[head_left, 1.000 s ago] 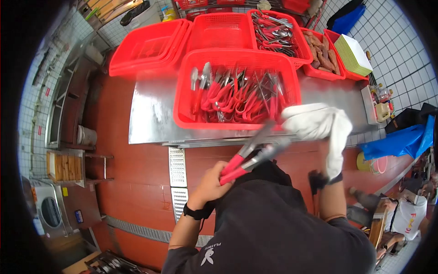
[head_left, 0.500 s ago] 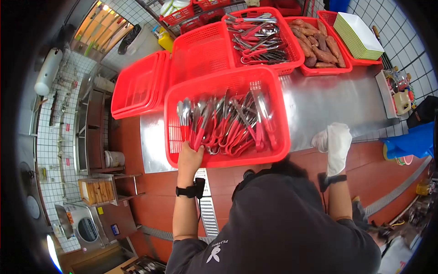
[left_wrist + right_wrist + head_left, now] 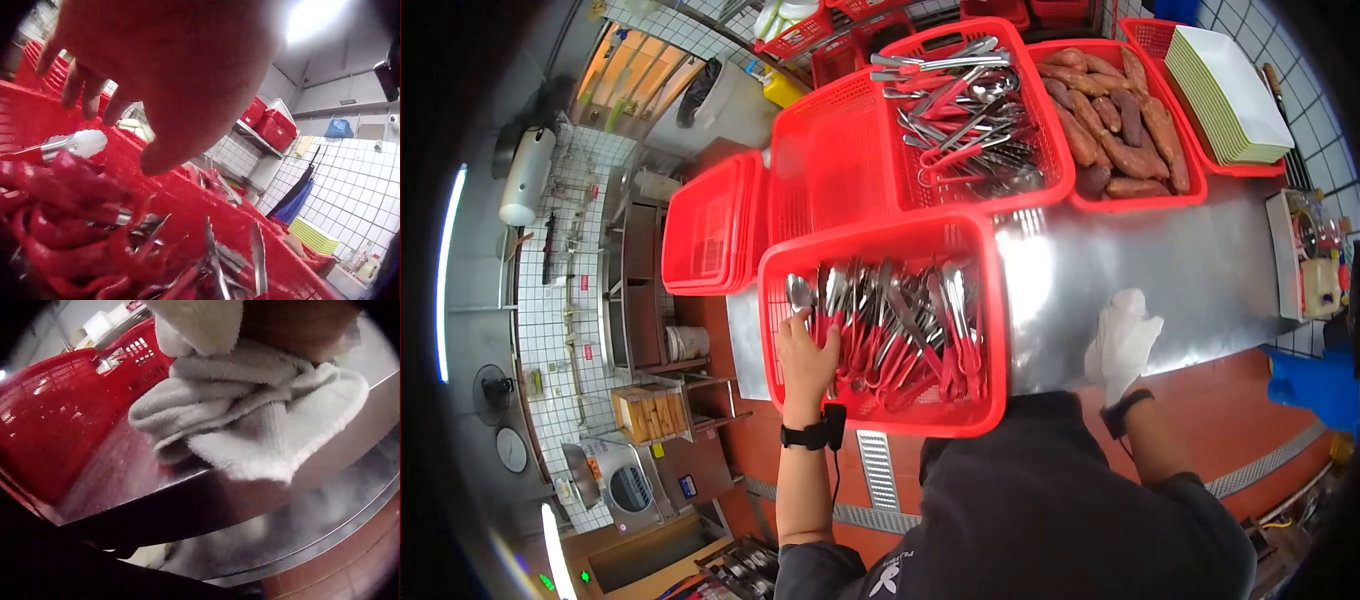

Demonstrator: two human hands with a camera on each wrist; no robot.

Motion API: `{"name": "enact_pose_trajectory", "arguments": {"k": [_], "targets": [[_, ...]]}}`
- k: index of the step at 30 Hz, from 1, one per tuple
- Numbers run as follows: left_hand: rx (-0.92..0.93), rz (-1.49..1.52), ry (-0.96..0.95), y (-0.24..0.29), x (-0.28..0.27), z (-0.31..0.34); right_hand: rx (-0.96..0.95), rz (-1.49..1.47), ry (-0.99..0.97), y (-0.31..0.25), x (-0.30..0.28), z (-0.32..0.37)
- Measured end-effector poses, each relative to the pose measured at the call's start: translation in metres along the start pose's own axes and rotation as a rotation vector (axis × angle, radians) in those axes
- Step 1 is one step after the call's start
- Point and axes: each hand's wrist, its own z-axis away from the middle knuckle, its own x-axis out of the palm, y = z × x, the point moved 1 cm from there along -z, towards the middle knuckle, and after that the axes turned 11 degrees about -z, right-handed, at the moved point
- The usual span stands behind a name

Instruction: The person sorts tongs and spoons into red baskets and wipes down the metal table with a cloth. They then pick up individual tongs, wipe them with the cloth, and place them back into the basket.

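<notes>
A red basket (image 3: 985,405) on the steel table's near edge holds several red-handled metal tongs (image 3: 887,325) lying side by side. My left hand (image 3: 805,365) is over the basket's left side, fingers extended and thumb apart. In the left wrist view, the hand hovers above the red handles with nothing in its grasp; a silver tong head (image 3: 87,144) lies just below the fingertips. My right hand (image 3: 294,328) is largely hidden by a bunched white towel (image 3: 250,419) that it holds at the table's front edge.
Behind are an empty red basket (image 3: 830,165), another basket of tongs (image 3: 970,110), a basket of sweet potatoes (image 3: 1125,130) and stacked green-and-white trays (image 3: 1230,90). Stacked red baskets (image 3: 712,225) stand left. The steel table (image 3: 1060,260) extends right toward a bottle box (image 3: 1295,255).
My left hand held tongs over the floor, brought them down into the basket's left side, then let go. The right hand with the towel came down to the table edge. The head view shifted.
</notes>
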Motion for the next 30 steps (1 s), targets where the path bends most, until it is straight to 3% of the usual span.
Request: {"name": "enact_pose_trajectory", "arguments": {"k": [2,4,8,11,12,14,17,19,20,23,30], "targets": [[0.061,0.078,0.031,0.028,0.001,-0.025,0.008,0.035,-0.019,0.001,0.002,-0.008],[0.286,0.091,0.119,0.061,0.006,-0.057,0.017,0.068,-0.042,0.005,0.004,-0.015],[0.452,0.112,0.104,0.147,0.032,-0.169,0.057,0.102,-0.084,0.007,0.011,-0.024],[0.518,0.088,-0.074,0.209,0.066,-0.239,0.082,0.123,-0.110,0.011,0.017,-0.032],[0.560,-0.043,-0.154,0.223,0.082,-0.252,0.090,0.128,-0.118,0.014,0.018,-0.032],[0.610,-0.179,-0.238,0.234,0.108,-0.265,0.113,0.131,-0.130,0.022,0.023,-0.032],[0.524,-0.327,-0.435,0.234,0.130,-0.272,0.030,0.165,-0.274,0.044,0.030,-0.020],[0.523,-0.317,-0.445,0.239,0.129,-0.274,0.601,-1.457,0.127,0.059,0.025,-0.011],[0.545,-0.336,-0.423,0.239,0.128,-0.274,0.555,-1.356,0.132,0.055,0.027,-0.010],[0.605,-0.327,-0.363,0.237,0.119,-0.271,0.187,-0.393,-0.079,0.041,0.021,-0.014],[0.703,-0.143,-0.110,0.227,0.058,-0.239,0.026,-0.148,-0.117,0.026,0.000,-0.013]]}}
